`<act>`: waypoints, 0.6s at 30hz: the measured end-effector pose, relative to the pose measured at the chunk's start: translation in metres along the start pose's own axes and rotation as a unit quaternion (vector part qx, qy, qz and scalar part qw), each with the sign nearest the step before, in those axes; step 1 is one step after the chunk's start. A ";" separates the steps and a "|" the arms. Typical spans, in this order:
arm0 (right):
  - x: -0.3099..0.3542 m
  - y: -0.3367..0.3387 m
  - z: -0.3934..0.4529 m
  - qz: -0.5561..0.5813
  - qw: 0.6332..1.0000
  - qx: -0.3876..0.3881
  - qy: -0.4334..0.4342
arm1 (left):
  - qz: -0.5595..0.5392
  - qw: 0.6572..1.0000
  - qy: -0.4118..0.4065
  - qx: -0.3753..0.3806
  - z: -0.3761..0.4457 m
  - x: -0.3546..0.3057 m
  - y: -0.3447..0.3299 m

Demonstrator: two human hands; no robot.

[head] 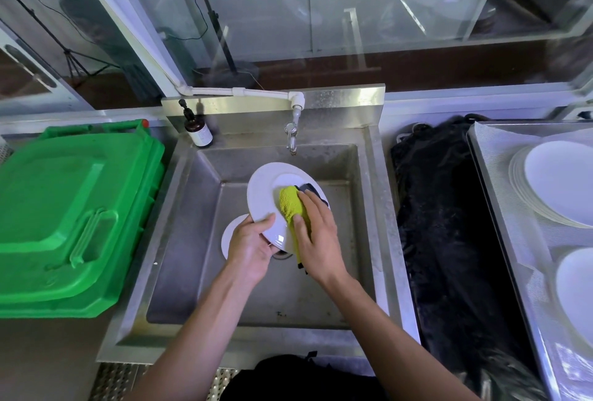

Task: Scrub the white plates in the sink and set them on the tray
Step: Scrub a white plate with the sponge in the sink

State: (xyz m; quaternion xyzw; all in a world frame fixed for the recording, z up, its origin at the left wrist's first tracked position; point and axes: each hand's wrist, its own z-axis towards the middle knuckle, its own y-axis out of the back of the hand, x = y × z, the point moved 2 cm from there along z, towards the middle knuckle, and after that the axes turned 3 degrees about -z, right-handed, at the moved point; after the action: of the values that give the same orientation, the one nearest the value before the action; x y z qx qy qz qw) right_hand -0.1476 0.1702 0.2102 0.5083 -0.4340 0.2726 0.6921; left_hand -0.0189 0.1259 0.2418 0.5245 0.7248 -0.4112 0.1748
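A kitchen wash station stands against a far wall of glass panels, with a steel counter running left to right. A stainless steel sink [365,208] sits in the middle, its tap [291,137] at the far rim. On the left lies one large green bin lid [70,217]. Right of the sink is a black mesh mat [433,224], and beyond it, at the far right, a metal tray [494,195] holding two stacks of white plates [558,179]. Two more white plates are in the sink: one held plate [261,192] tilted above the basin, and a second plate [229,234] lying on the sink floor beneath it, mostly hidden. The left hand [252,246] grips the held plate's near rim, thumb on top. The right hand [316,230] presses one yellow-green cloth [290,203] onto the plate's face, fingers curled over it. One brown soap bottle [199,129] stands at the sink's far left corner.
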 end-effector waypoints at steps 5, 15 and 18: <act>0.013 -0.011 -0.015 -0.009 0.999 -0.051 0.002 | -0.012 1.000 -0.002 0.000 0.000 0.002 -0.003; 0.008 -0.016 -0.026 -0.022 0.997 -0.052 -0.047 | -0.059 0.998 -0.005 0.025 0.000 -0.002 0.006; 0.002 -0.012 -0.021 0.003 0.996 -0.054 -0.072 | -0.055 0.998 -0.003 0.033 0.000 -0.001 0.010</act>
State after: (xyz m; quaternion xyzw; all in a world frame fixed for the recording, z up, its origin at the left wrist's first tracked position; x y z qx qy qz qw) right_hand -0.1298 0.1861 0.2037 0.4870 -0.4984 0.2135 0.6847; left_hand -0.0091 0.1264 0.2385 0.4883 0.7380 -0.4454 0.1362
